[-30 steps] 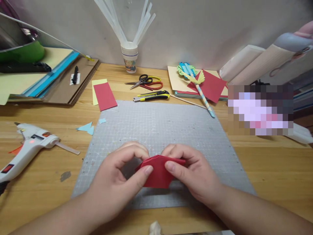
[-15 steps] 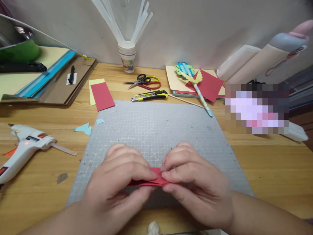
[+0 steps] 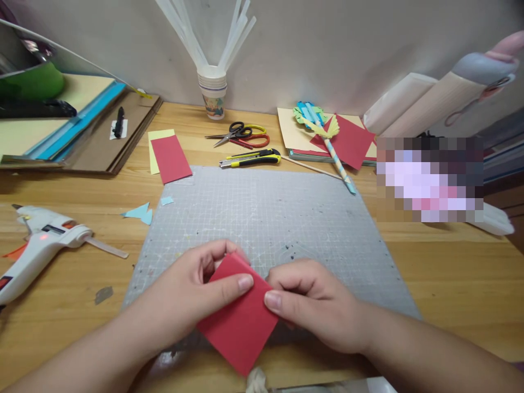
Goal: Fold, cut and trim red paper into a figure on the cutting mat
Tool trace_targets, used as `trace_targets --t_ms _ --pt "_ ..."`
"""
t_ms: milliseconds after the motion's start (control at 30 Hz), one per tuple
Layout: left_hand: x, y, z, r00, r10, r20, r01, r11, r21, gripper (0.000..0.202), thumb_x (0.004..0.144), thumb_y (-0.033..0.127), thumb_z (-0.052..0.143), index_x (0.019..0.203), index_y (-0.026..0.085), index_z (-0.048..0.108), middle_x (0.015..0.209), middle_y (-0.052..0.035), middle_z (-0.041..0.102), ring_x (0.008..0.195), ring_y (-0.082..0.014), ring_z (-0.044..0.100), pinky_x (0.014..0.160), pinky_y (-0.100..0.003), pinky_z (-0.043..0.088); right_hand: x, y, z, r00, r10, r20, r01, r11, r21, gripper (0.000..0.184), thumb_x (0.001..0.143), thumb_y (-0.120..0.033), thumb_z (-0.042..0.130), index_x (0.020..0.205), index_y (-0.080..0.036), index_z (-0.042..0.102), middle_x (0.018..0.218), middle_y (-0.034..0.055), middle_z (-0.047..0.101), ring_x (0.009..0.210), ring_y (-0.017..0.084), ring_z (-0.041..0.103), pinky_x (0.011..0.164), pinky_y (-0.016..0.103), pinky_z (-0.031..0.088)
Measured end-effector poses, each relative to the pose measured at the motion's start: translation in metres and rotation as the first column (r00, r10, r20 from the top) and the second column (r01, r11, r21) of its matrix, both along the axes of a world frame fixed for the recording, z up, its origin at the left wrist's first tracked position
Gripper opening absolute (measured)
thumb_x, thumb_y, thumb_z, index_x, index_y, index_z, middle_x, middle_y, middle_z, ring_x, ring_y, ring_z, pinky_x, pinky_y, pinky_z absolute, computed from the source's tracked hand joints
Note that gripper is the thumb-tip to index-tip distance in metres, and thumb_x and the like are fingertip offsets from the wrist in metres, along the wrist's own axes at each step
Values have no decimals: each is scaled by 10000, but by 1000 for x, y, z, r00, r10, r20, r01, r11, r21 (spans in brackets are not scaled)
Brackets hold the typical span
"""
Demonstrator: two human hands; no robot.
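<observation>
Over the cutting mat [image 3: 286, 218], both hands' fingers now pinch the red paper [image 3: 239, 322] opened flat, not edge-on.

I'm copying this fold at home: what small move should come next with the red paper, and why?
Probably lower the red paper flat onto the cutting mat: left hand and right hand pinch it tilted, overhanging the mat's near edge.
</observation>
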State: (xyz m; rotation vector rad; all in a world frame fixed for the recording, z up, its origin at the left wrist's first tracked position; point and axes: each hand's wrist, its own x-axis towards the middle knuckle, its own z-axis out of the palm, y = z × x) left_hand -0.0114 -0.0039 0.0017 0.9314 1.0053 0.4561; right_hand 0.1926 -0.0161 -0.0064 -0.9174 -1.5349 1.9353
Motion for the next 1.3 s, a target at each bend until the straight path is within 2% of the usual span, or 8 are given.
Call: trace_targets --t_ms 100,300,500,600,767,933,1100,1300 --pt "-2 1 0 999 -31 -15 31 999 -36 320 773 460 703 719 171 576 645 27 626 549 -81 541 503 -165 410 0 1 -3 999 -22 -23 22 999 -30 405 904 -427 564 604 -187 436 538 -66 374 485 61 311 440 207 240" --pt "-2 -3 4 987 82 -137 -49 974 223 309 778 412 712 622 181 580 577 57 553 542 -70 484 487 -144 386 -3 -1 -4 998 -53 -22 53 999 -10 367 921 -380 528 618 -191 445 530 -61 407 474 66 330 428 203 249" --pt "-1 -1 1 975 220 -14 -213 957 196 195 785 405 725 789 231 636 687 58 627 603 -83 542 536 -152 446 -3 2 -1 987 -153 58 138 969 207 334 938 -284 487 620 -186 457 563 -54 415 512 71 362 473 210 297" --pt "1 1 -2 957 283 56 -288 951 110 226 773 393 745 911 254 633 775 54 666 671 -93 582 595 -163 470 -1 -1 -3 963 -267 45 250 941 228 363 948 -307 485 608 -182 475 547 -48 448 489 65 392 453 203 300" --pt "4 -1 -7 973 174 148 -173 985 -19 230 786 395 729 870 184 694 760 0 710 731 -117 619 685 -185 483 -3 -4 -12 919 -392 44 393 919 -25 383 926 -444 525 650 -179 514 545 -40 514 434 57 451 408 180 338" --pt "5 -2 -10 963 262 59 -264 964 20 237 761 366 759 918 195 713 807 -6 750 748 -131 651 708 -207 504 -8 1 -18 967 -252 -46 224 919 -324 323 806 -474 660 745 -173 560 562 -35 576 421 73 524 344 154 346" --pt "6 -1 -9 962 271 29 -273 958 86 242 744 365 769 917 206 711 818 -10 763 766 -157 684 691 -223 528 -11 2 -20 966 -247 -71 198 891 -408 316 789 -452 671 717 -162 570 554 -27 595 378 51 490 316 148 267" --pt "12 -4 -6 947 319 -49 -306 936 174 282 708 359 772 941 208 721 878 -36 775 849 -216 705 757 -289 556 -12 2 -21 939 -340 -45 303 884 -357 295 790 -441 696 781 -162 601 533 -59 510 413 40 361 387 178 233"
